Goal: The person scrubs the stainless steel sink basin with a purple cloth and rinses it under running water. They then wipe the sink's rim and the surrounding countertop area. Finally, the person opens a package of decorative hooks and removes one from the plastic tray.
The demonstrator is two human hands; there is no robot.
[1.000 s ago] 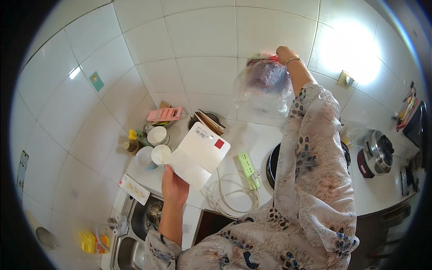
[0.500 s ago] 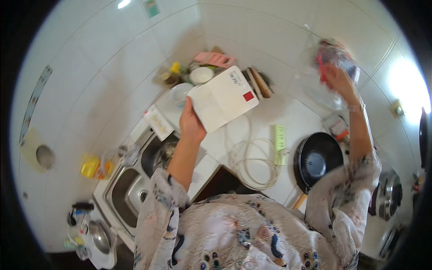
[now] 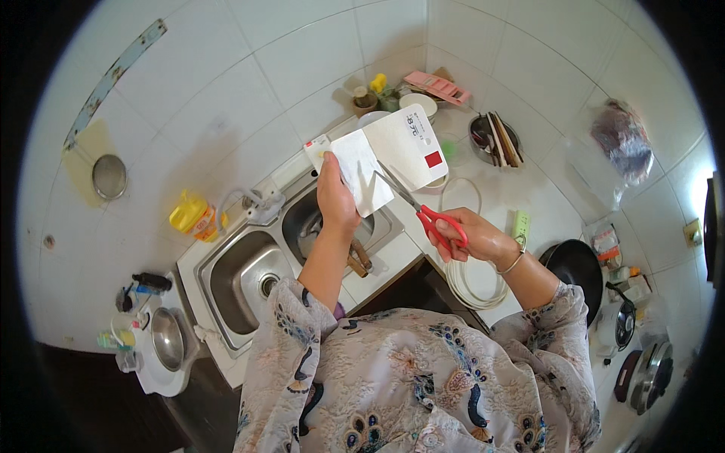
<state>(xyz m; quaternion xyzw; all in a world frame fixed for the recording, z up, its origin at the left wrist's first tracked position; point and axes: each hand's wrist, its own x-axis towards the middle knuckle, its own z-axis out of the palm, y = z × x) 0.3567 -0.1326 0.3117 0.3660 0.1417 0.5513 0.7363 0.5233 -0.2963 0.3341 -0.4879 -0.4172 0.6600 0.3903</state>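
My left hand [image 3: 336, 195] grips a flat white card packet [image 3: 404, 143] by its lower left side, above the sink. The packet is bent or folded across the middle and bears a red square near its far right corner. In my right hand [image 3: 476, 235] is a pair of scissors [image 3: 445, 228] with red handles. Their metal blades are spread and lie against the near edge of the packet, by the fold. Whether they have cut into it I cannot make out.
A double steel sink [image 3: 242, 287] lies left of centre. Coiled white cable [image 3: 477, 287], a green power strip [image 3: 521, 224] and a black wok [image 3: 575, 272] are on the right. A bowl with brown slats [image 3: 504, 140] stands behind; a plastic bag [image 3: 623, 143] hangs on the wall.
My right hand has come down from the bag on the right wall, bringing the red scissors to the packet. The view has shifted, and the packet is bent more at its middle.
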